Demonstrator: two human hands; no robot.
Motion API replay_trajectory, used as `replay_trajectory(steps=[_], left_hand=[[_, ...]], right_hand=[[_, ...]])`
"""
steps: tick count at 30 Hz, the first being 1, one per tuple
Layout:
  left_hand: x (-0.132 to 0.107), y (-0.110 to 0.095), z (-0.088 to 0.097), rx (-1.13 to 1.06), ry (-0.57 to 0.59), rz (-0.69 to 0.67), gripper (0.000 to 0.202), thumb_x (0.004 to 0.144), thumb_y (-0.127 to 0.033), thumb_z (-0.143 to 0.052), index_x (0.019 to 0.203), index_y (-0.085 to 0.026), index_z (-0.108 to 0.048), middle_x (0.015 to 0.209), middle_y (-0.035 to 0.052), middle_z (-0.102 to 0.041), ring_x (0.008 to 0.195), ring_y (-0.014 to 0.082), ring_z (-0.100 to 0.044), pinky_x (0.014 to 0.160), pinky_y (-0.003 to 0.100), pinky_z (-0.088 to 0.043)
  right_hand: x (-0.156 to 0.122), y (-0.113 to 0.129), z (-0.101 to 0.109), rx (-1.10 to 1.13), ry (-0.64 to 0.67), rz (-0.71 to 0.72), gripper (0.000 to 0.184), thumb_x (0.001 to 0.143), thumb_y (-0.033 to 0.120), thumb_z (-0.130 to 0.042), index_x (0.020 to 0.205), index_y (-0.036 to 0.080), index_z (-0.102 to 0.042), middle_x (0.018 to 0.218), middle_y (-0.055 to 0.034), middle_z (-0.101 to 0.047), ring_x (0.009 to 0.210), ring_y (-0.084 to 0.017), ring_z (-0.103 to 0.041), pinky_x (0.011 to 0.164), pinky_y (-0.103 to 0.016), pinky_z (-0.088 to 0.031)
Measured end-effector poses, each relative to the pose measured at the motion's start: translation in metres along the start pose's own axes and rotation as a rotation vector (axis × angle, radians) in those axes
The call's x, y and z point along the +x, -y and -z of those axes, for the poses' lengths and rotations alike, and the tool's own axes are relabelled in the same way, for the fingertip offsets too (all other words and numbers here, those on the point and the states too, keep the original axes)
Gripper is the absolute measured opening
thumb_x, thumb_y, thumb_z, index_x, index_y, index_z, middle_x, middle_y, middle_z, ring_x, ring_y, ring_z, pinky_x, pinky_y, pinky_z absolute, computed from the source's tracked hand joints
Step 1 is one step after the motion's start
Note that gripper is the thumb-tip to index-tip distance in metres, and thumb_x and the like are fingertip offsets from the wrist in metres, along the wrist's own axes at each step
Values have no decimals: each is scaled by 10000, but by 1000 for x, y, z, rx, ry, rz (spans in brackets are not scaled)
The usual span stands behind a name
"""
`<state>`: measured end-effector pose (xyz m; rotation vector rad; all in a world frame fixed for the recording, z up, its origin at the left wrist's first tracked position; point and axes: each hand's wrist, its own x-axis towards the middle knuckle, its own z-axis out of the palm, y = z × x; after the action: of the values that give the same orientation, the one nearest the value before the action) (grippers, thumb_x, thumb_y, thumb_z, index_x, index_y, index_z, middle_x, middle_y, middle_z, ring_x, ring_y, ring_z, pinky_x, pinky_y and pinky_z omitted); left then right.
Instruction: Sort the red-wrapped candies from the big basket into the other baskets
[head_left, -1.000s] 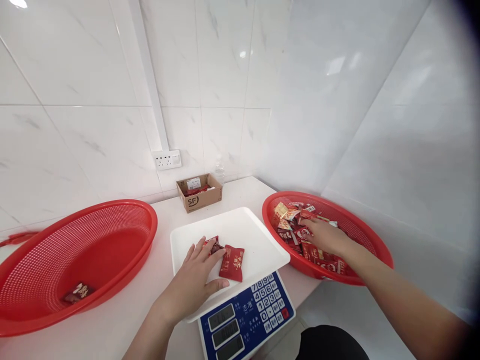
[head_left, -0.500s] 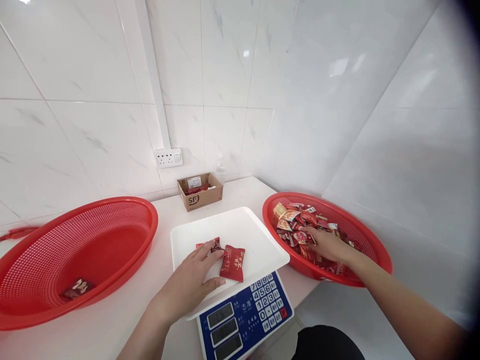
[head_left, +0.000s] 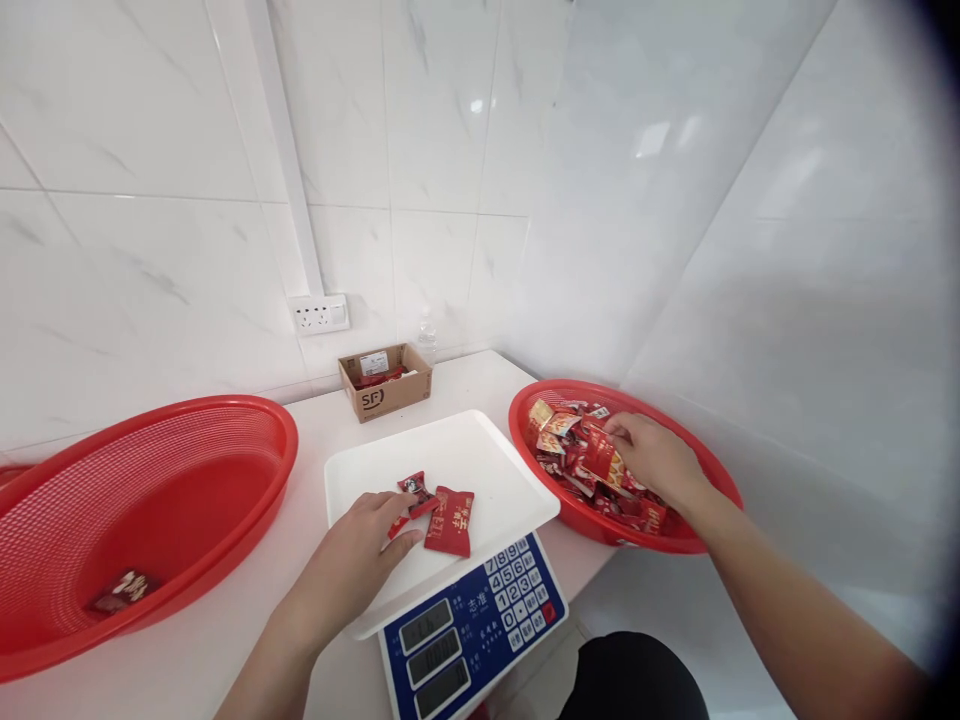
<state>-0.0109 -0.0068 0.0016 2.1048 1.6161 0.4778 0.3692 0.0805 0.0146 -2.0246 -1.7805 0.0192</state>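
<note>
My left hand (head_left: 351, 560) lies on the white scale tray (head_left: 480, 450), its thumb and fingers closing on a small dark-red packet (head_left: 411, 492). A bigger red packet (head_left: 451, 521) lies right beside it on the tray. My right hand (head_left: 657, 458) is inside the right red basket (head_left: 712, 478), fingers pinched on a red packet (head_left: 602, 453) lifted off the heap of several red and gold packets (head_left: 570, 450).
The blue-faced scale (head_left: 472, 630) with keypad and displays sits at the counter's front edge. A large red basket (head_left: 187, 470) on the left holds one dark packet (head_left: 124, 590). A small cardboard box (head_left: 385, 383) and a wall socket (head_left: 319, 314) are at the back.
My right hand has picked a red packet up out of the heap. My left hand slid back a little and pinched the small packet. The view shifted slightly right.
</note>
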Motion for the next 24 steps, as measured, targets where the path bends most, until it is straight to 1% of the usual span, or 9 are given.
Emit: replay_trajectory(steps=[3,5,7,9,13,16,18,21,24], left_hand=[[1,2,-1,-23,-2,4,439,897,-497,-371,1245,-280,-528,1272,79,-559,1143,266,-545,910,414,-456],[2,3,0,-22,-21,17,431,904,-489,-351,1234,-280,-532,1275,72,-562,1145,266,-545,903,408,-459],[3,3,2,-2,-61,48,418,917,-463,-311,1218,-280,-536,1274,62,-568,1137,263,-551,885,404,-466],[4,3,6,31,-114,94,410,923,-436,-285,1204,-275,-536,1266,56,-577,1120,261,-560,863,402,-472],[4,3,11,32,-223,149,380,919,-409,-285,1154,-259,-543,1207,46,-615,1071,236,-579,828,365,-474],[3,3,14,-8,-257,146,342,904,-428,-322,1083,-257,-559,1105,36,-653,955,217,-617,757,332,-479],[2,2,15,-22,-234,139,323,894,-439,-348,1054,-261,-564,1022,30,-669,874,209,-629,701,318,-476],[1,2,14,-29,-172,107,297,890,-429,-364,1031,-263,-567,965,26,-669,844,207,-628,670,309,-468],[2,3,10,-48,-127,88,287,893,-409,-370,1050,-260,-559,1031,32,-655,924,213,-613,711,314,-471]], right_hand=[[-3,11,11,84,-69,0,115,803,232,-449,850,227,-553,931,-35,-652,840,-186,-600,703,-290,-455],[-11,25,17,278,-79,19,131,806,278,-471,905,225,-539,915,-26,-640,805,-161,-604,693,-276,-491],[-24,47,22,632,-27,64,203,781,346,-539,939,218,-542,875,-22,-617,772,-158,-603,659,-281,-518],[-44,75,22,811,81,131,235,770,364,-585,955,219,-574,862,-18,-607,778,-161,-604,666,-292,-524],[-93,130,12,771,207,453,68,828,232,-545,830,212,-611,807,-12,-608,765,-142,-584,667,-266,-491],[-122,154,-5,732,219,757,144,868,150,-474,881,195,-610,854,-38,-600,792,-136,-564,708,-264,-472],[-134,161,-20,636,201,887,175,882,132,-442,884,184,-609,857,-51,-598,801,-146,-544,715,-268,-459],[-139,163,-40,488,186,929,194,886,130,-431,837,181,-612,818,-50,-587,764,-153,-518,668,-260,-439],[-138,163,-52,451,182,903,210,887,124,-417,847,179,-615,836,-56,-588,780,-161,-517,684,-270,-444]])
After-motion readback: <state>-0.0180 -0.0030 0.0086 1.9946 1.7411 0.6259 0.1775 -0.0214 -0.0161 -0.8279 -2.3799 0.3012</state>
